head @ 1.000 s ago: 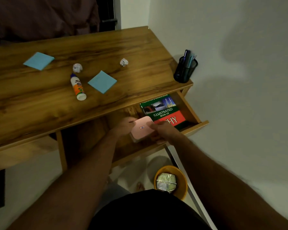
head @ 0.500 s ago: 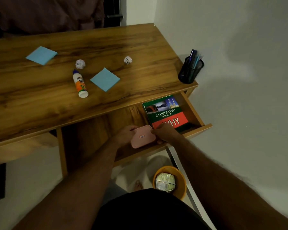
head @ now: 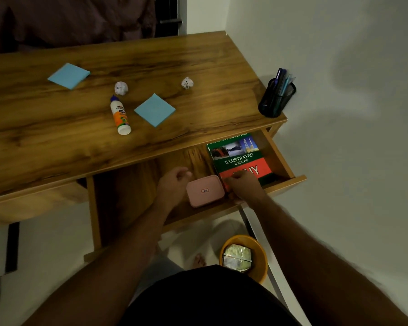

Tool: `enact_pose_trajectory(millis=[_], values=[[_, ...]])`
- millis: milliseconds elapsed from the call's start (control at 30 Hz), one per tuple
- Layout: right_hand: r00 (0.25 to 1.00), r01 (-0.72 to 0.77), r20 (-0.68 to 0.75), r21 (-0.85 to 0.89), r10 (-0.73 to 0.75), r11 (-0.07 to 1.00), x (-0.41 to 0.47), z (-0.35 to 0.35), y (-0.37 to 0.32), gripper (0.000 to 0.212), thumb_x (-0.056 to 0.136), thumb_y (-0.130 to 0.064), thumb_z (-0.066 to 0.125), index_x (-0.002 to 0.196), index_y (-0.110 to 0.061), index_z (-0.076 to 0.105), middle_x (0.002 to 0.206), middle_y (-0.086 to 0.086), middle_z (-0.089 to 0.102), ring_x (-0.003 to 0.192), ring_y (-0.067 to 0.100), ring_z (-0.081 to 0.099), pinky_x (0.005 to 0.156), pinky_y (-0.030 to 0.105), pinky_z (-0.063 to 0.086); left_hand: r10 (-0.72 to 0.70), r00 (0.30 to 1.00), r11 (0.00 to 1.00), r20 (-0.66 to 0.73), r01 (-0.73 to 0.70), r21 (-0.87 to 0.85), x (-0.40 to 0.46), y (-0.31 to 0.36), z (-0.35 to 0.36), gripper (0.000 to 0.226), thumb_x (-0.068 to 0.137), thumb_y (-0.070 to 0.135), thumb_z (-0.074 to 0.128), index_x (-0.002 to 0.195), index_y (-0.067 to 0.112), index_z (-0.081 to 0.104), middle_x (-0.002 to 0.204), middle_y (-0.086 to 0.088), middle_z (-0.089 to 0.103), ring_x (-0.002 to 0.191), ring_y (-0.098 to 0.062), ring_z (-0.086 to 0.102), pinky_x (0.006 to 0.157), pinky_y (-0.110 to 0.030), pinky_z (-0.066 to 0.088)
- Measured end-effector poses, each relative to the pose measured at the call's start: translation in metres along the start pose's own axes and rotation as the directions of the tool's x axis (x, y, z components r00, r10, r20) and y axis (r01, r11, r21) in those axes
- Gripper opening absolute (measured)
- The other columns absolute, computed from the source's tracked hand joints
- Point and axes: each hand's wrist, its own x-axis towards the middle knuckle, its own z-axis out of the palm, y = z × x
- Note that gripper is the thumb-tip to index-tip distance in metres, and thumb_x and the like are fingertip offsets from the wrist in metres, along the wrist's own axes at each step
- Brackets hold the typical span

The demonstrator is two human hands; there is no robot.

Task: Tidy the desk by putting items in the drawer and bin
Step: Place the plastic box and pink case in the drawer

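A pink box (head: 205,190) lies flat in the open drawer (head: 285,182), left of a green and red illustrated book (head: 238,158). My left hand (head: 172,184) sits beside the box's left edge, with its fingers loosely curled and holding nothing. My right hand (head: 243,187) has its fingers and thumb curled on the box's right end and covers the book's lower corner. On the desk (head: 57,142) lie a glue bottle (head: 120,115), two blue sticky-note pads (head: 69,75) (head: 154,109) and two crumpled paper balls (head: 121,87) (head: 187,82). An orange bin (head: 262,267) stands on the floor below the drawer.
A black mesh pen holder (head: 277,97) with pens stands at the desk's right front corner, against the white wall. The bin holds crumpled wrapping. A bare foot (head: 199,260) shows on the floor beside the bin.
The pink box has gone down flat onto the drawer floor beside the book. My left hand has come off its left side. My right hand stays at its right end.
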Motion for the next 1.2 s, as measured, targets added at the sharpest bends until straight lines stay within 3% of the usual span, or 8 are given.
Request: enact_pose_trajectory(millis=[133,300,400,567,767,967,1067,1200], values=[[1.000,-0.005,0.021,0.181,0.001,0.983,-0.025,-0.004,0.002,0.019,0.095,-0.025,0.058,0.088,-0.009,0.061,0.080,0.010,0.064,0.066,0.020,0.065,0.058,0.032,0.057,-0.221,0.975,0.927,-0.030,0.200,-0.317,-0.036,0.007,-0.009,0.022,0.098,0.037,0.050,0.099,0.019,0.064,0.099,-0.003,0.068,0.088,-0.016,0.064,0.079,-0.036,0.055],[0.973,-0.212,0.179,0.444,0.145,0.870,-0.060,0.011,0.022,0.034,0.095,-0.036,0.057,0.100,-0.003,0.062,0.080,0.013,0.065,0.066,0.024,0.067,0.056,0.032,0.055,-0.556,0.778,0.488,0.293,0.591,-0.643,-0.078,0.006,-0.001,0.027,0.097,0.039,0.051,0.091,0.015,0.062,0.080,-0.004,0.067,0.074,-0.018,0.065,0.061,-0.031,0.049],[0.928,-0.371,0.256,0.584,0.270,0.722,-0.068,0.025,0.038,0.040,0.095,-0.045,0.054,0.103,-0.006,0.058,0.082,0.012,0.063,0.073,0.029,0.067,0.059,0.035,0.054,-0.566,0.683,0.297,0.462,0.692,-0.658,-0.095,-0.007,0.009,0.034,0.096,0.047,0.047,0.091,0.015,0.058,0.087,-0.006,0.066,0.080,-0.022,0.064,0.066,-0.034,0.048],[0.855,-0.507,0.321,0.680,0.406,0.529,-0.061,0.041,0.045,0.050,0.092,-0.060,0.048,0.113,-0.015,0.042,0.108,0.022,0.057,0.091,0.039,0.067,0.072,0.047,0.057,-0.558,0.611,0.155,0.562,0.742,-0.652,-0.097,-0.017,0.009,0.054,0.091,0.063,0.044,0.098,0.010,0.056,0.104,-0.015,0.065,0.101,-0.031,0.062,0.076,-0.045,0.050],[0.893,-0.438,0.300,0.752,0.336,0.492,-0.045,0.048,0.040,0.039,0.100,-0.048,0.039,0.123,-0.017,0.048,0.109,0.017,0.056,0.100,0.039,0.064,0.072,0.047,0.055,-0.585,0.580,0.056,0.567,0.726,-0.685,-0.100,-0.022,0.015,0.077,0.090,0.060,0.049,0.136,0.000,0.033,0.125,-0.029,0.049,0.121,-0.043,0.052,0.099,-0.053,0.042],[0.895,-0.440,0.306,0.729,0.325,0.524,-0.041,0.049,0.043,0.022,0.104,-0.032,0.040,0.117,-0.017,0.050,0.111,0.018,0.055,0.106,0.042,0.061,0.072,0.046,0.054,-0.612,0.646,0.026,0.455,0.592,-0.806,-0.089,-0.023,0.024,0.049,0.100,0.035,0.044,0.137,0.003,0.036,0.107,-0.021,0.049,0.118,-0.038,0.049,0.104,-0.049,0.039],[0.900,-0.432,0.307,0.727,0.310,0.533,-0.039,0.048,0.044,0.018,0.104,-0.029,0.040,0.111,-0.018,0.052,0.111,0.017,0.054,0.106,0.041,0.061,0.079,0.048,0.054,-0.607,0.669,0.077,0.429,0.587,-0.806,-0.087,-0.025,0.026,0.043,0.103,0.027,0.040,0.139,0.004,0.036,0.115,-0.020,0.049,0.125,-0.039,0.048,0.101,-0.049,0.040],[0.919,-0.391,0.284,0.745,0.273,0.541,-0.032,0.049,0.042,0.019,0.104,-0.026,0.039,0.114,-0.015,0.050,0.108,0.015,0.055,0.095,0.033,0.062,0.089,0.054,0.052,-0.601,0.695,0.119,0.396,0.567,-0.815,-0.078,-0.027,0.026,0.041,0.103,0.025,0.039,0.139,0.003,0.038,0.098,-0.016,0.052,0.096,-0.033,0.055,0.091,-0.047,0.044]])
